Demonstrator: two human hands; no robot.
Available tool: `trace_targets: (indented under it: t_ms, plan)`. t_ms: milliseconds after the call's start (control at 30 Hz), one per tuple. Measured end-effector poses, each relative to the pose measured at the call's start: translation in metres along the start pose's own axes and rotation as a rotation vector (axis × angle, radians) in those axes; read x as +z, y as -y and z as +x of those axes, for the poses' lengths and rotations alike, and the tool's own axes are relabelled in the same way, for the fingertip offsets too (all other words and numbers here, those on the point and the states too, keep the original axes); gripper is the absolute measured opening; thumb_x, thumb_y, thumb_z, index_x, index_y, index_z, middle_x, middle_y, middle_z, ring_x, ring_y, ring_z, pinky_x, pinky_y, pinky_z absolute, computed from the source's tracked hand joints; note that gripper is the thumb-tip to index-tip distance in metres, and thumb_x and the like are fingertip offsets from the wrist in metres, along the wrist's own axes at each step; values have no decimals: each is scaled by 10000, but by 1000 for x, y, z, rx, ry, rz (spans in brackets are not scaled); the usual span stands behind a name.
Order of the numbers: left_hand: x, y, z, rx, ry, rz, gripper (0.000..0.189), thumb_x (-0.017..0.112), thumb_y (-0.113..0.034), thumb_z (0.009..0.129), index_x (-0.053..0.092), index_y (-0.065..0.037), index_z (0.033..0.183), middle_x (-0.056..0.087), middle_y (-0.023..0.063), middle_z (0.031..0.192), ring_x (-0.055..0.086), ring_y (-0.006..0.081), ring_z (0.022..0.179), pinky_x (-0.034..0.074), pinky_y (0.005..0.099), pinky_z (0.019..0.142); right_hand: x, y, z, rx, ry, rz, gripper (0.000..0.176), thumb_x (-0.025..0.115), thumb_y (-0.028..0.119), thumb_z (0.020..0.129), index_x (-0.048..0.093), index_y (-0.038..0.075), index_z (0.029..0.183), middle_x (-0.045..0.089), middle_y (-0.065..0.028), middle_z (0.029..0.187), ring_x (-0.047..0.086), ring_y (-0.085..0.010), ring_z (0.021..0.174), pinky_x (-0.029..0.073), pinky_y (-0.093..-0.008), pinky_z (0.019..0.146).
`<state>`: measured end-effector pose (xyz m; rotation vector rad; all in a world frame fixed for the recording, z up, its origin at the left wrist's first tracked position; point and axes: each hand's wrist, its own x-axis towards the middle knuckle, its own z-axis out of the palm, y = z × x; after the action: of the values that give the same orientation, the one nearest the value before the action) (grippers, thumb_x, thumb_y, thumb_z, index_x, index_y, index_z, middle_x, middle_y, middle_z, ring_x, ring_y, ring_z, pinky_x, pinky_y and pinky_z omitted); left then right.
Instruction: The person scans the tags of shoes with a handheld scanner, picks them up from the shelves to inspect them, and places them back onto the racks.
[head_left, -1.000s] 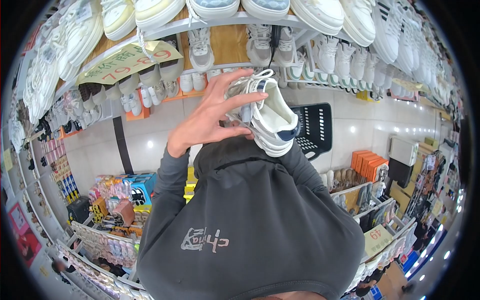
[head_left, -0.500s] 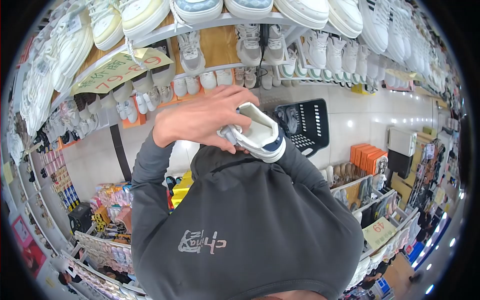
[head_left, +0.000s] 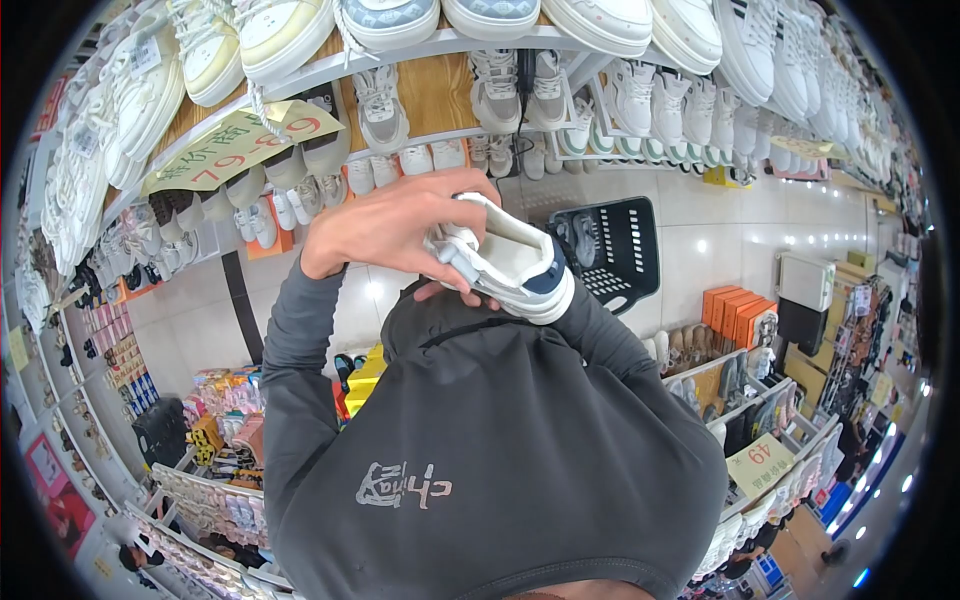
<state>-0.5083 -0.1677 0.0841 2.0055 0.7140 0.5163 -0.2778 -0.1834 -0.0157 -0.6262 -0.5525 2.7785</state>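
Head view, left hand [head_left: 390, 228] clasping chunky white sneaker [head_left: 510, 262]

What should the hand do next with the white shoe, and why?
Probably slide the left hand back a little along the white sneaker. Its fingers wrap over the front and hide the laces and toe, so only the padded opening and dark heel show.

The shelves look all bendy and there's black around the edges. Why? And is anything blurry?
Head view: the fisheye lens curves the shelves and leaves a black ring around the picture; lights make white glare spots on the shiny floor; the sneaker under the left hand looks sharp, while things near the rim look squashed and soft.
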Motion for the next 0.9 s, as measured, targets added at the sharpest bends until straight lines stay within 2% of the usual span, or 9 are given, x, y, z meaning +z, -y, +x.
trace_targets:
  t_ms: [133, 233, 333, 400, 433, 667, 767, 867, 900]
  plan:
    - [4, 3, -3, -2, -75, -5, 429, 911, -206, 680, 628, -46, 959, 583, 131, 1318, 569, 347, 1205, 482, 445, 966, 2, 21, 0, 47, -33, -226, 423, 655, 273, 988, 554, 11, 1305, 706, -158, 903, 729, -231, 698, 613, -300, 555]
    - [9, 9, -3, 43, -141, 1, 423, 908, -200, 698, 628, -37, 969, 597, 123, 1268, 584, 334, 1163, 488, 429, 940, -23, 13, 0, 25, 46, 4, 511, 594, 380, 1018, 538, 0, 1355, 706, -246, 1015, 749, -337, 759, 656, -426, 585]
    - [12, 11, -3, 30, -231, 19, 411, 899, -211, 726, 635, -27, 980, 590, 106, 1202, 595, 307, 1090, 490, 396, 902, -25, 23, 4, 2, 83, -231, 521, 620, 362, 1011, 525, 19, 1392, 712, -217, 1062, 750, -332, 783, 646, -391, 570]
    - [13, 11, -5, -41, -304, 15, 410, 907, -221, 724, 638, -22, 960, 589, 97, 1169, 596, 291, 1059, 487, 383, 892, -15, 30, 2, -23, 45, -148, 519, 632, 340, 1006, 518, 29, 1406, 705, -166, 1143, 751, -307, 863, 642, -385, 550]
    - [13, 11, -5, -56, -339, -3, 404, 913, -214, 716, 639, -20, 940, 599, 91, 1141, 598, 276, 1047, 482, 376, 888, -11, 28, -1, -151, 3, -207, 487, 625, 308, 1012, 523, 55, 1415, 690, -101, 1220, 727, -231, 1016, 654, -377, 684]
    - [21, 17, -3, -187, -489, -62, 357, 903, -207, 729, 646, -6, 874, 617, 59, 994, 600, 207, 950, 462, 335, 839, -49, 0, -2, -420, -320, -42, 447, 604, 284, 1025, 532, 76, 1413, 682, -85, 1243, 698, -189, 1074, 626, -358, 772]
    - [34, 34, -5, -230, -586, -94, 378, 898, -254, 754, 652, 2, 886, 598, 48, 926, 587, 188, 876, 462, 327, 779, -74, -19, -5, -432, -391, 53, 430, 595, 274, 1031, 536, 85, 1413, 679, -78, 1253, 685, -171, 1099, 614, -349, 809]
    - [43, 46, -8, -335, -660, -143, 389, 899, -277, 761, 652, 1, 875, 587, 35, 865, 568, 156, 831, 450, 308, 745, -107, -32, -1, -310, -334, 120, 413, 576, 251, 1044, 525, 113, 1430, 660, -68, 1298, 666, -170, 1110, 557, -319, 864]
    - [46, 49, -10, -371, -688, -147, 392, 899, -285, 762, 653, 0, 871, 582, 31, 849, 560, 148, 817, 447, 303, 735, -114, -34, 3, -266, -382, 164, 430, 497, 346, 1077, 505, 123, 1445, 626, -67, 1353, 645, -197, 1135, 537, -336, 868]
